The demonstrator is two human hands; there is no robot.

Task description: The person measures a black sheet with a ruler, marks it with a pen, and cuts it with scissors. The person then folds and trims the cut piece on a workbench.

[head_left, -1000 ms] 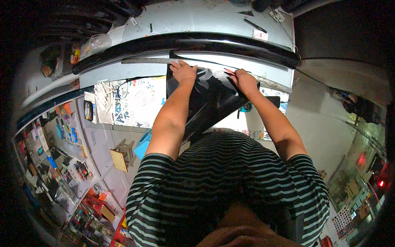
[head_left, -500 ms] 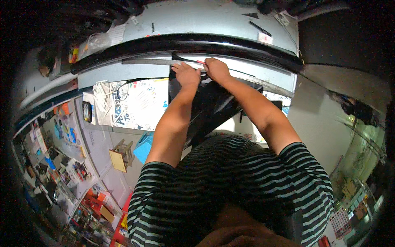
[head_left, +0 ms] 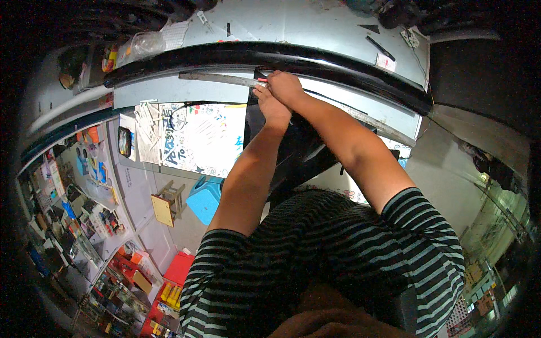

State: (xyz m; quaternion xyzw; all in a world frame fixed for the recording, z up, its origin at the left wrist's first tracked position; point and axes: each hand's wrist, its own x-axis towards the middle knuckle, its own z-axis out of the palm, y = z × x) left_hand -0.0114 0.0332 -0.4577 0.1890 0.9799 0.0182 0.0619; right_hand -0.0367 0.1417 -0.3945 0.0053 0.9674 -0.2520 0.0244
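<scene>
A long grey metal ruler (head_left: 217, 78) lies across the white work surface, just on my side of a long black roll (head_left: 208, 54). Fingers stretched out, my left hand (head_left: 274, 110) rests at the right end of this ruler. My right hand (head_left: 286, 87) is closed on a slim red tool (head_left: 262, 80), whose kind I cannot make out. It sits right beside the left hand, partly covering its fingers. Below both hands a glossy black sheet (head_left: 298, 149) hangs over the near edge toward my body.
A board with drawings (head_left: 214, 135) and a pile of white strips (head_left: 147, 132) lie at left. Beyond the roll are a black pen-like item (head_left: 380, 48) and clear plastic (head_left: 147, 42). A blue stool (head_left: 204, 198) and wooden stool (head_left: 164, 205) stand on the floor.
My right hand has moved left with the red tool, close against my left hand and partly over it. The whole view has shifted slightly.
</scene>
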